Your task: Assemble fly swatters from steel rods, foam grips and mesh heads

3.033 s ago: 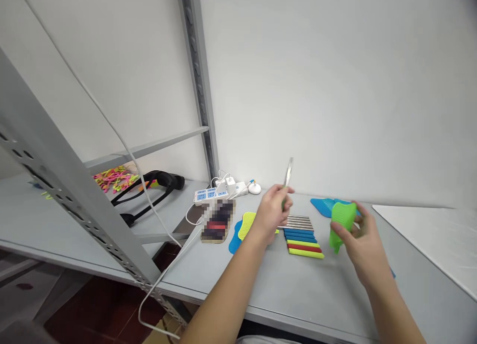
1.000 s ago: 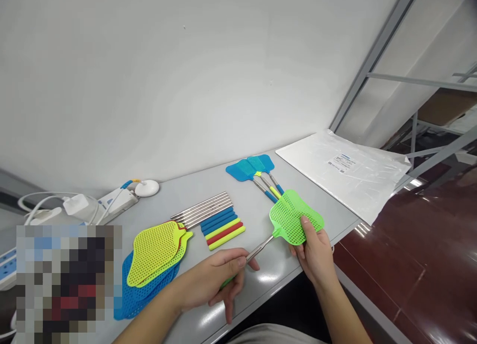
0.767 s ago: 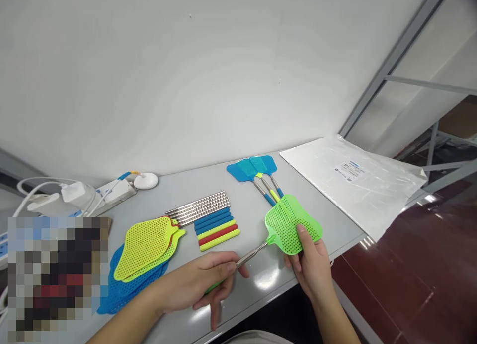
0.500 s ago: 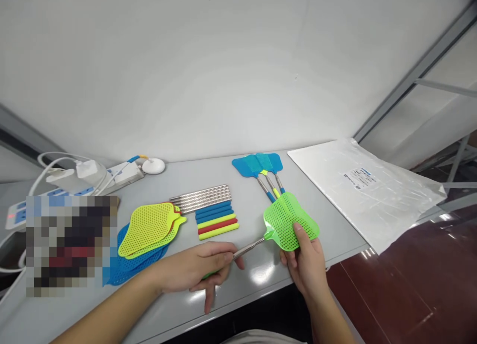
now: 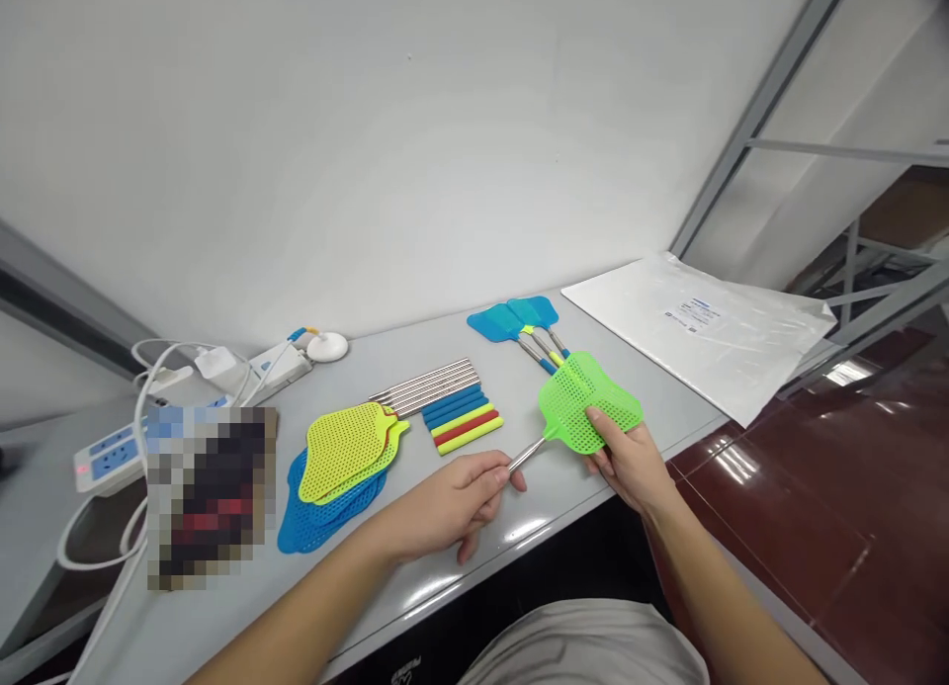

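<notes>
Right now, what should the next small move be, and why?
Probably a gentle push of the metal rod into the green head: the left hand grips the rod, the right hand holds the head, and rod and neck meet, though how firmly is unclear.

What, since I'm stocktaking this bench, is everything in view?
Green swatter: one, green and silver, in hands
Other swatters: three, blue, yellow, behind it
Loose heads: several, yellow, red, blue, left
Metal rods: several, silver, centre
Loose grips: several, blue, yellow, red, centre
Package: one, white, right
Power strip: at least one, white, left
Plugs: two, white, left
Cables: several, white, left
Round device: one, white, back
Pixelated item: one, dark, left
Table: one, grey, underneath
Rack posts: two, grey, both sides
Wall: one, white, behind
Floor: one, red, right
Left hand: one, bare, on swatter shaft
Right hand: one, bare, on swatter head
</notes>
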`<action>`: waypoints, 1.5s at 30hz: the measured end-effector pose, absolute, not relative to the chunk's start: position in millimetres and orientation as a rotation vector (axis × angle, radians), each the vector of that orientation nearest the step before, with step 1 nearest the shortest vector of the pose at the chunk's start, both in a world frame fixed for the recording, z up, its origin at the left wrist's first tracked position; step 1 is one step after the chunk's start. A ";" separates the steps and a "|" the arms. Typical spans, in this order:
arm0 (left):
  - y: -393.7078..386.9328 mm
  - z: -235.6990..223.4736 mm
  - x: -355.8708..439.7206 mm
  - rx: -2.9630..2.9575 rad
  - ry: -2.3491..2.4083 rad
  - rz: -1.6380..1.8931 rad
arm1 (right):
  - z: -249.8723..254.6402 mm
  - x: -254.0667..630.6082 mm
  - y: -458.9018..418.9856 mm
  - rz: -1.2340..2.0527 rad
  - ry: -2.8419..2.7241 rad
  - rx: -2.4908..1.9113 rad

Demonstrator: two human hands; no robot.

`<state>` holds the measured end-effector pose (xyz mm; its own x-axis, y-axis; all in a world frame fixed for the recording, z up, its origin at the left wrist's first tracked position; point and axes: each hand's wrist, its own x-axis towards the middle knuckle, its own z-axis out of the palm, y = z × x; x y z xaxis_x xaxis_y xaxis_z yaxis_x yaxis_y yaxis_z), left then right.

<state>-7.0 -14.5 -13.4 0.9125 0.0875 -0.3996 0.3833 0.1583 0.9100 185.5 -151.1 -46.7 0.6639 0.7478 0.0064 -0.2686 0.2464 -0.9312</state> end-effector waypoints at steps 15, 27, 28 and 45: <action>-29.9 -18.2 -4.2 2.580 0.488 0.058 | -48.4 178.0 -156.7 0.699 -0.637 -1.247; -36.3 -8.4 -4.9 2.264 0.398 0.034 | -53.3 167.5 -155.1 0.713 -0.743 -1.414; -34.4 -7.5 -4.6 2.203 0.419 0.025 | -51.6 163.6 -151.2 0.729 -0.743 -1.420; -18.1 7.1 -7.2 2.759 0.441 -0.098 | -59.1 148.8 -136.7 0.655 -0.509 -1.294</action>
